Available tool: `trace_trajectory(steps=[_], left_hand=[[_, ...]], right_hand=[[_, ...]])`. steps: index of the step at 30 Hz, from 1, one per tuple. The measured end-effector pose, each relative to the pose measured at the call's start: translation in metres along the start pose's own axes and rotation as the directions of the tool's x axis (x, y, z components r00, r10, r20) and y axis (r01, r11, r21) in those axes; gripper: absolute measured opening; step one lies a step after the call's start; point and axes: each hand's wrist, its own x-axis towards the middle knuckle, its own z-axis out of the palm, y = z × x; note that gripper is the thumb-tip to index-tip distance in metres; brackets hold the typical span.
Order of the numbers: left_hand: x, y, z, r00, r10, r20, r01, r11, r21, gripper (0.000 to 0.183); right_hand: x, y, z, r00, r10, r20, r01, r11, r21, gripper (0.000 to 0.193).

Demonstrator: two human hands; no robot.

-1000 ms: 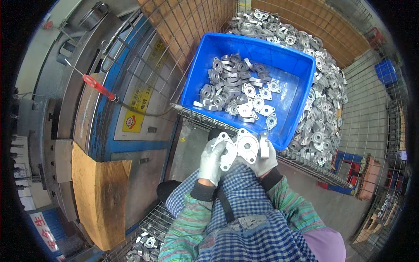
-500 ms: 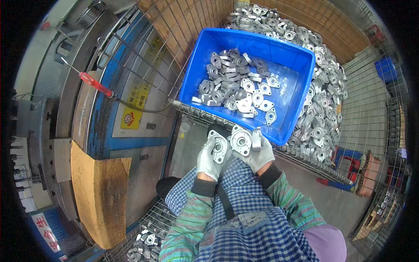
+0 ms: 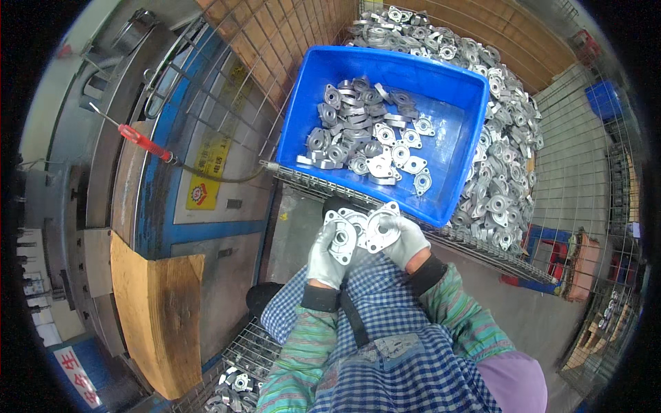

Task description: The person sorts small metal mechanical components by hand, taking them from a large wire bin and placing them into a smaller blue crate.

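Observation:
My left hand (image 3: 323,261), in a whitish glove, is closed on a silver flange-shaped metal casting (image 3: 350,242) with a round centre hole and two eared ends. My right hand (image 3: 411,242), gloved too, grips a similar casting (image 3: 385,237), tilted, its face toward me. Between the two shows another casting (image 3: 356,219), partly covered; I cannot tell which hand bears it. Both hands are close together in front of my checked apron, just below the near edge of a blue plastic bin (image 3: 444,82). Many like castings (image 3: 354,117) lie in the bin, mostly heaped at its left.
The bin rests on a wire-mesh cage (image 3: 323,186) holding a large heap of castings (image 3: 499,199). A red-handled tool (image 3: 143,141) on a hose sticks out at left, beside a blue machine. Below it is a wooden board (image 3: 158,316). More castings (image 3: 234,385) lie low at left.
The casting in my right hand has turned to a tilt, and a third casting now shows between the hands. The one that stood edge-on by my right fingers no longer shows there.

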Motion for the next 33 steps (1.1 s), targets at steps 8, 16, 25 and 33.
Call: trace_trajectory(steps=[8, 16, 25, 33], left_hand=[[-0.003, 0.013, 0.002, 0.996, -0.003, -0.092, 0.007, 0.999, 0.039, 0.03], [-0.019, 0.021, 0.029, 0.991, 0.034, -0.133, -0.025, 0.997, 0.072, 0.036], [0.01, -0.028, 0.05, 0.759, 0.315, 0.57, -0.623, 0.095, 0.776, 0.057], [-0.007, -0.056, 0.105, 0.841, 0.159, 0.517, -0.495, 0.61, 0.619, 0.057]], right_hand=[[-0.011, -0.014, 0.021, 0.995, 0.049, 0.084, -0.051, 0.999, 0.011, 0.027], [-0.008, -0.019, 0.022, 0.991, 0.123, 0.058, -0.125, 0.992, 0.023, 0.035], [-0.005, -0.009, -0.028, 0.929, 0.042, 0.367, 0.027, 0.983, -0.183, 0.05], [-0.046, -0.091, -0.073, 0.942, -0.337, -0.008, 0.336, 0.939, 0.069, 0.043]])
